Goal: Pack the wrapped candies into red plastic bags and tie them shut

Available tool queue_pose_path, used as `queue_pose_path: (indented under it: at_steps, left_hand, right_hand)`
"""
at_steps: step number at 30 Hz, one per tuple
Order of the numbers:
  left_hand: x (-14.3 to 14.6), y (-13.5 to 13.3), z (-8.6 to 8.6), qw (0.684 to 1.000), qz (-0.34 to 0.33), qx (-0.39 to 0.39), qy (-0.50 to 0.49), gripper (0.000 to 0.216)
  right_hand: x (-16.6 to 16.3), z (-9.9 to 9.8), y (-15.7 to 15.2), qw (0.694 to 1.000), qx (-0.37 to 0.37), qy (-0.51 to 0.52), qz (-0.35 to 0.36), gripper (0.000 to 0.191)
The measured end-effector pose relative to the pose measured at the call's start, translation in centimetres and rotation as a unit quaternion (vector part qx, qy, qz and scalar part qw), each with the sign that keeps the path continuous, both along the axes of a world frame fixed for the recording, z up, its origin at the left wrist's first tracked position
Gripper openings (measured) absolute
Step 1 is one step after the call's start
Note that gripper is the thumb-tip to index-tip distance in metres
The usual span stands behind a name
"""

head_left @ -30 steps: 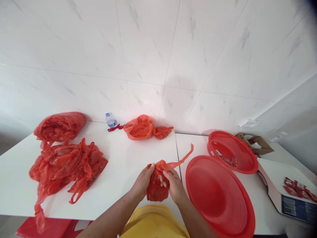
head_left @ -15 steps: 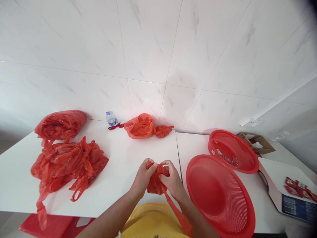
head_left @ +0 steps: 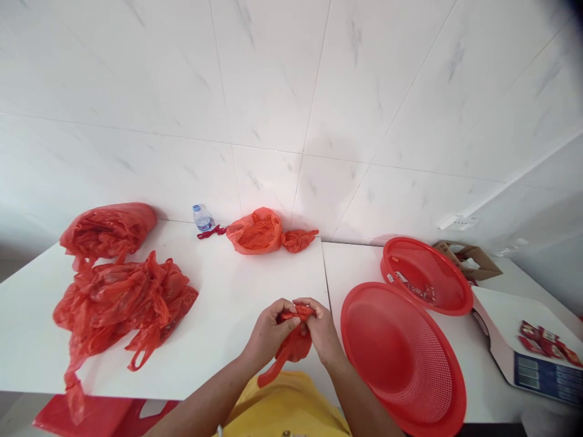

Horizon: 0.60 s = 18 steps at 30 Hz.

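A small red plastic bag [head_left: 294, 345] hangs between both hands above the near edge of the white table [head_left: 228, 315]. My left hand [head_left: 269, 331] is closed on the bag's bunched top from the left. My right hand [head_left: 321, 332] pinches the same bunched top from the right. A loose red strip of the bag [head_left: 269, 374] trails down and to the left, over my yellow shirt. What the bag holds is hidden.
A heap of loose red bags [head_left: 121, 300] lies at the left, with a fuller bundle [head_left: 109, 227] behind it. By the wall sit a small water bottle [head_left: 202, 217] and two tied red bags [head_left: 266, 233]. Two red mesh baskets [head_left: 403, 355] [head_left: 428, 276], a scale [head_left: 523, 340] with red packets and a cardboard box [head_left: 469, 258] stand at the right.
The bag's long loose strip, first flung up to the right, then hanging down to the right, now trails down to the left. Both hands have closed tighter together on the bag's top.
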State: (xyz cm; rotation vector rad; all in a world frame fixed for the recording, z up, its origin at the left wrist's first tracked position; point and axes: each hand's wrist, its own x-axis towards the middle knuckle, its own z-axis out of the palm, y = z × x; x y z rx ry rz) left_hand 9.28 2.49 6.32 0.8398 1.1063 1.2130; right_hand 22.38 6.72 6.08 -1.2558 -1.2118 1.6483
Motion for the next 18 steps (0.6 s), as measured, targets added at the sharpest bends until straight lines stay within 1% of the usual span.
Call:
queue_pose_path:
  at_steps: [3,5,7,10,12,13,15,16,18]
  left_hand:
    - [-0.4,0.0,0.2,0.998,0.029,-0.017,0.052,0.013]
    - [-0.9,0.1,0.5,0.996,0.046,-0.028,0.076,0.012]
    - [-1.3,0.2,0.8,0.994,0.059,-0.020,0.094,0.012]
    - [-1.8,0.1,1.1,0.985,0.076,0.048,0.146,0.010]
    - [-2.0,-0.1,1.2,0.974,0.080,0.099,0.188,0.011]
    - [-2.0,-0.2,1.2,0.968,0.082,0.116,0.208,0.012]
    - [-2.0,-0.5,1.1,0.959,0.083,0.138,0.235,0.013]
    - [-2.0,-0.6,1.1,0.955,0.081,0.146,0.245,0.013]
    - [-2.0,-0.7,1.0,0.949,0.077,0.161,0.261,0.014]
  right_hand:
    - [0.3,0.2,0.0,0.997,-0.038,0.072,0.012,0.025]
    - [0.6,0.1,0.1,0.987,-0.080,0.140,0.017,0.030]
    - [0.8,0.0,0.2,0.975,-0.103,0.197,0.012,0.033]
    - [1.1,0.0,0.6,0.966,-0.115,0.230,-0.003,0.030]
    - [1.1,0.0,0.9,0.962,-0.129,0.242,-0.008,0.024]
    - [1.1,0.1,1.0,0.959,-0.133,0.249,-0.010,0.024]
    - [1.0,0.1,1.3,0.961,-0.119,0.248,-0.020,0.029]
    - [1.0,0.1,1.4,0.968,-0.098,0.230,-0.029,0.031]
    - [0.9,-0.1,1.7,0.987,-0.032,0.148,-0.052,0.032]
